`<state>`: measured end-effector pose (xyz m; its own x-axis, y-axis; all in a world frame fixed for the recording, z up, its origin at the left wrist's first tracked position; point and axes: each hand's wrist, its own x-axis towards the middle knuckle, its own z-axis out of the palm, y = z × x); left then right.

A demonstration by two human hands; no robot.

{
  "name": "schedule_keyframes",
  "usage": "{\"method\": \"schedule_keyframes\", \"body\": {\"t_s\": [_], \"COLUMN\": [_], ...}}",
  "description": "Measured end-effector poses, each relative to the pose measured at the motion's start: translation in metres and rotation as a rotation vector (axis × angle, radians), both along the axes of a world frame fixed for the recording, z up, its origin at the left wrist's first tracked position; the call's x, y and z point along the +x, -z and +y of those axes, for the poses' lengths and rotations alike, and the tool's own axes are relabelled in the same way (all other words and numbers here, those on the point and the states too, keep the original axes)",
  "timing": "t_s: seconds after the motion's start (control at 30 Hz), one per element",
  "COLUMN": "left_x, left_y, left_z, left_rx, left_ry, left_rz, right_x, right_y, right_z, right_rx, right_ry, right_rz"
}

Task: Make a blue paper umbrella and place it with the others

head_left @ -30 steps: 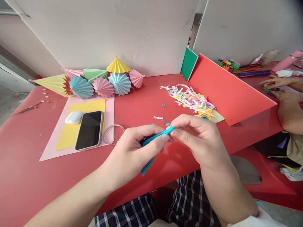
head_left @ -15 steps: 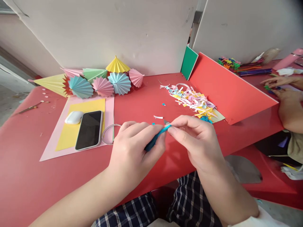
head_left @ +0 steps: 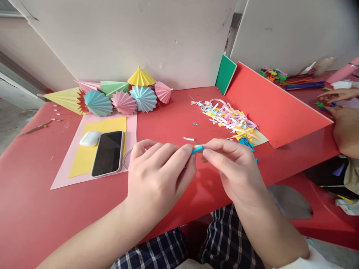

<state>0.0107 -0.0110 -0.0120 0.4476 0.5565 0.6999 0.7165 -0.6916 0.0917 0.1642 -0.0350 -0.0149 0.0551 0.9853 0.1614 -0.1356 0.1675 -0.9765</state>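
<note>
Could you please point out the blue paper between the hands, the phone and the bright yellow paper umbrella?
Blue paper (head_left: pixel 197 150), head view: its short exposed end.
Phone (head_left: pixel 108 154), head view: middle of its dark screen.
Bright yellow paper umbrella (head_left: pixel 141 77), head view: middle of its pleated side.

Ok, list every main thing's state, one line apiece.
Blue paper, partly hidden, gripped by left fingers
Right fingers, bent at the paper's tip
Phone, face up, screen dark
White case, closed
Paper umbrellas, pleated, spread to different widths
Paper shreds, loosely heaped
Red board, standing
Green board, standing
Pink sheet, lying flat
</note>
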Motion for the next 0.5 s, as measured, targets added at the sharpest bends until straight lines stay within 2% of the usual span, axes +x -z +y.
{"method": "schedule_keyframes", "body": {"t_s": [0.17, 0.33, 0.5], "left_x": [-0.001, -0.004, -0.006], "left_y": [0.000, 0.002, 0.005], "left_z": [0.001, 0.006, 0.010], "left_rx": [0.080, 0.180, 0.174], "left_ry": [-0.047, -0.117, -0.117], "left_rz": [0.026, 0.067, 0.080], "right_x": [0.001, 0.002, 0.005], "right_y": [-0.001, -0.007, -0.023], "right_z": [-0.006, -0.012, -0.029], "right_rx": [-0.066, -0.213, -0.370], "right_ry": [-0.056, -0.251, -0.412], "right_rz": [0.095, 0.246, 0.375]}}
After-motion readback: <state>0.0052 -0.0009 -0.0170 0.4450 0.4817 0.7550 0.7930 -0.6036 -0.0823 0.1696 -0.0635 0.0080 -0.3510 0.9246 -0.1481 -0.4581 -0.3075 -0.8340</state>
